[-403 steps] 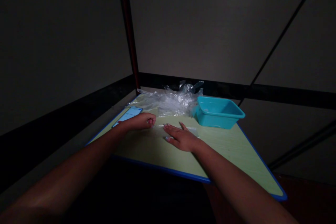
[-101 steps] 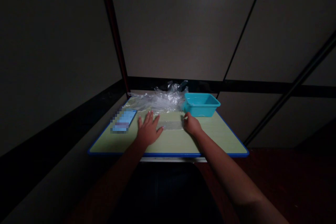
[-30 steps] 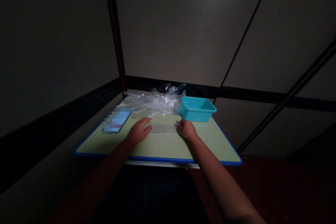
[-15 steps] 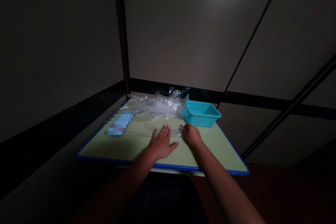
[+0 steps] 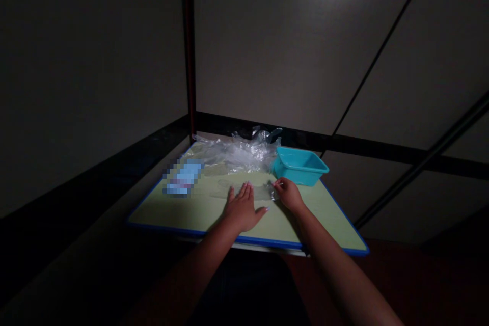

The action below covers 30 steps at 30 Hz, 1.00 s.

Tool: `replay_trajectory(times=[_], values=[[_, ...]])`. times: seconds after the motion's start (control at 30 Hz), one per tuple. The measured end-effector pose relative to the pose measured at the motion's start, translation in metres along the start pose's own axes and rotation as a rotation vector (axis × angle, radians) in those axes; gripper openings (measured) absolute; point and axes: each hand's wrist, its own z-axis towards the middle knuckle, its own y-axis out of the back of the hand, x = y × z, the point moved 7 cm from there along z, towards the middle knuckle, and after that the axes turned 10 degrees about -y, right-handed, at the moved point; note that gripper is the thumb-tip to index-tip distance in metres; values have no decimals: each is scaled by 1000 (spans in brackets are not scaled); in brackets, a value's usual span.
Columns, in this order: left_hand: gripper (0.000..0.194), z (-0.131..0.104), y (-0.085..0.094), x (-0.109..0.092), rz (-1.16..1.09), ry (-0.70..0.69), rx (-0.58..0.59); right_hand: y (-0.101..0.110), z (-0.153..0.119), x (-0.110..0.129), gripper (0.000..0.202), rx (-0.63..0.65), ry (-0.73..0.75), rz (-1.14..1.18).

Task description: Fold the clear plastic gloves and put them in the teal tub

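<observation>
A thin clear plastic piece (image 5: 262, 192), perhaps a glove or bag, lies flat on the yellow-green table (image 5: 183, 216). My left hand (image 5: 242, 209) rests palm down on it with the fingers spread. At its right end my right hand (image 5: 287, 193) pinches the plastic edge between thumb and fingers. Behind both hands is a crumpled heap of clear plastic (image 5: 244, 155). The turquoise basket (image 5: 300, 175) stands just beyond my right hand.
A blurred light-blue item (image 5: 185, 175) lies at the table's left side. The table has a blue rim (image 5: 267, 242). Dark-banded wall panels (image 5: 260, 61) rise behind it.
The whole view has shifted, so the table and everything on it appear slightly farther right. My left hand stays flat; the plastic's right end now looks a little lifted and bunched at my right fingers.
</observation>
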Motion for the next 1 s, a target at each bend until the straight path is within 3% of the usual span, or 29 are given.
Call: replay_trajectory(times=[0.3, 0.63, 1.0], values=[[81, 1, 1, -1, -21, 14, 5, -8, 8, 34, 36, 163, 14, 335], [82, -1, 5, -3, -65, 3, -19, -20, 11, 97, 26, 260, 130, 140], [83, 0, 3, -2, -65, 1, -24, -31, 17, 101, 25, 304, 151, 164]])
